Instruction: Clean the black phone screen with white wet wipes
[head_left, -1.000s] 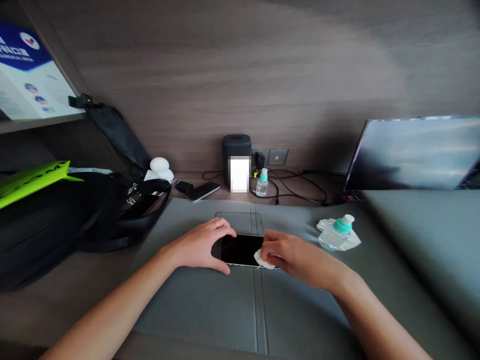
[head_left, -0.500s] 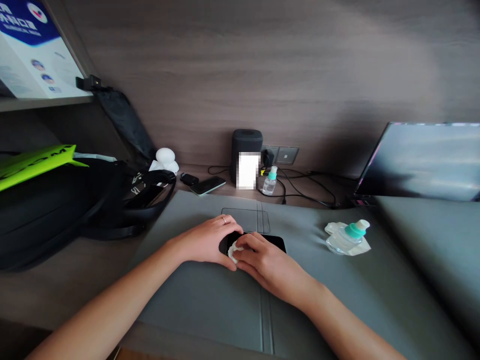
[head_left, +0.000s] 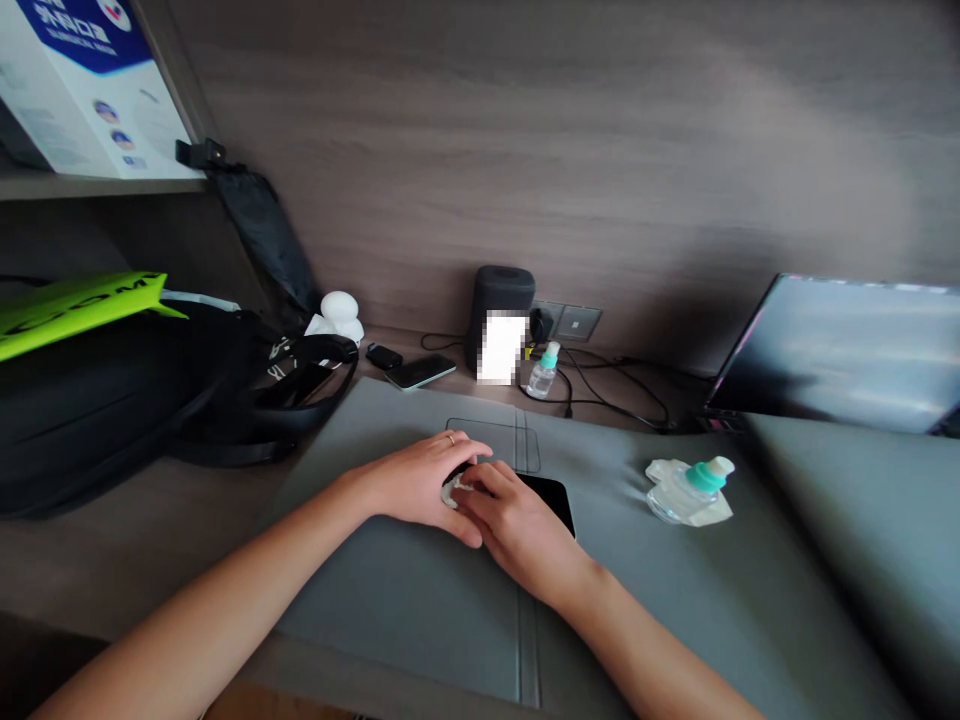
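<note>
- On the middle of the grey mat [head_left: 397, 590], a phone [head_left: 553, 500] with a black screen lies flat, its left part mostly covered by the two hands.
- Left hand [head_left: 420, 487]: thumb and fingers spread in a curve about the phone's left end, a ring [head_left: 451, 439] on one finger. Whether they press on the phone's edges, I cannot tell.
- Right hand [head_left: 519, 525]: fingertips pinching a crumpled white tissue [head_left: 454, 490] over the phone's left end, inside the curve of the left hand. Its fingers and the left thumb overlap in view; contact between them is unclear.
- Just beyond the phone, a thin rectangle [head_left: 491, 441] with a dark outline lies on the mat.
- To the right, well apart from the hands, a clear bottle [head_left: 673, 495] with a teal collar and white top stands on the mat, white paper [head_left: 712, 514] showing on both sides of it.
- Behind the mat, on the wooden tabletop [head_left: 465, 402], are a second phone [head_left: 421, 372], a small black object [head_left: 385, 356], a black speaker-like cylinder [head_left: 504, 288], a smaller clear bottle [head_left: 541, 378] and black cables [head_left: 652, 395].
- Left side: a black bag [head_left: 112, 400]; above it, a mask box [head_left: 97, 100] on a shelf [head_left: 97, 187].
- Right side: a dark screen [head_left: 832, 355].
</note>
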